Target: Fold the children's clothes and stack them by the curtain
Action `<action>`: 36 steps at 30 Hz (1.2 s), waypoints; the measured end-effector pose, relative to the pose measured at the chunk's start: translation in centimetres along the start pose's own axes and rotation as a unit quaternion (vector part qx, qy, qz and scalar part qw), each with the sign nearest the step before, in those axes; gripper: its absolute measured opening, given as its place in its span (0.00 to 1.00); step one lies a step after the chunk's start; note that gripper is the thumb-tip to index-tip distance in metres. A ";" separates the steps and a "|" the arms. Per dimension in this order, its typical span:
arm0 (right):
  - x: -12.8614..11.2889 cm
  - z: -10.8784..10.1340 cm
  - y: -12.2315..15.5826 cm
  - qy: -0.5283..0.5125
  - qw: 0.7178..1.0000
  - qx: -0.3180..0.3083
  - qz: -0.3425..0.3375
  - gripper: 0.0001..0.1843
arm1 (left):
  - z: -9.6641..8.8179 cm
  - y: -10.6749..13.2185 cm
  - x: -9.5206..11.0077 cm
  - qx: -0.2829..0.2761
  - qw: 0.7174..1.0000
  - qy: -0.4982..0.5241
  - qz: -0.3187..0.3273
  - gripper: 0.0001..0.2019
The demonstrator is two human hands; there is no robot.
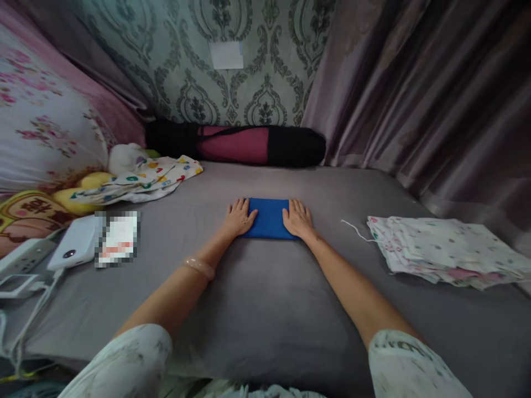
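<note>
A flat blue rectangle (270, 219), which looks like a piece of folded cloth, lies on the grey bed sheet (265, 287) in front of me. My left hand (240, 216) rests palm down on its left edge, with the fingers stretched away from me and the thumb on the blue surface. On the right edge lies my right hand (297, 218), also palm down, fingers spread and thumb pointing inward. Neither hand grips anything. A pale bangle (199, 267) circles my left wrist.
Folded patterned clothes (448, 249) lie at the right. Leftward are a white power bank (78, 243), a power strip (27, 257), cables, a blurred-out card (119, 239) and a patterned cloth (153, 178). A long black-and-maroon bag (232, 145) lies along the wall.
</note>
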State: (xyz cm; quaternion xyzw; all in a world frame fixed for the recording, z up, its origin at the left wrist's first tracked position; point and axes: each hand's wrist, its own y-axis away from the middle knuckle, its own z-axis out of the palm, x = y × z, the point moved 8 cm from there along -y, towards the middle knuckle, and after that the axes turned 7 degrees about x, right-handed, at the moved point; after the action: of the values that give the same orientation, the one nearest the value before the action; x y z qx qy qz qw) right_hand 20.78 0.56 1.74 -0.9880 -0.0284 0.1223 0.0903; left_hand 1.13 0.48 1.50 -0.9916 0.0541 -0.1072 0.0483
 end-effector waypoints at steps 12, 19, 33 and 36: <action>-5.3 -1.8 3.0 0.036 0.994 0.027 -0.095 0.31 | -1.7 3.0 4.1 0.030 0.997 -0.044 0.050 0.34; -6.4 -0.4 4.5 0.037 0.993 0.017 -0.109 0.31 | -0.3 4.1 4.3 0.023 0.997 -0.055 0.050 0.32; -4.8 -1.7 2.3 0.013 0.996 0.002 -0.084 0.30 | -3.0 2.4 4.8 0.050 0.996 -0.061 0.051 0.29; -3.3 -2.3 1.1 0.031 0.996 0.043 -0.066 0.30 | -3.1 1.2 4.4 0.081 0.994 -0.060 0.046 0.31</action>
State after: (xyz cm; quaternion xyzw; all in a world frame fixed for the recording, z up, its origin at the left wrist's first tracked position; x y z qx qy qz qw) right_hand 18.22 -1.21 4.50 -0.9825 -0.0849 0.0865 0.1413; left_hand 4.58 -1.50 5.24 -0.9855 0.0876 -0.0492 0.1369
